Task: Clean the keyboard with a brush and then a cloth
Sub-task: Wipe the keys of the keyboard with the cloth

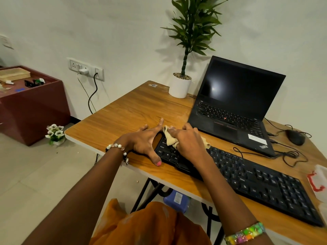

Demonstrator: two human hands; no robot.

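White pot on wooden table holds a leafy plant.

The right hand covers most of the cloth and the keyboard keys beneath; right of the keyboard, a white red-marked object is cut off
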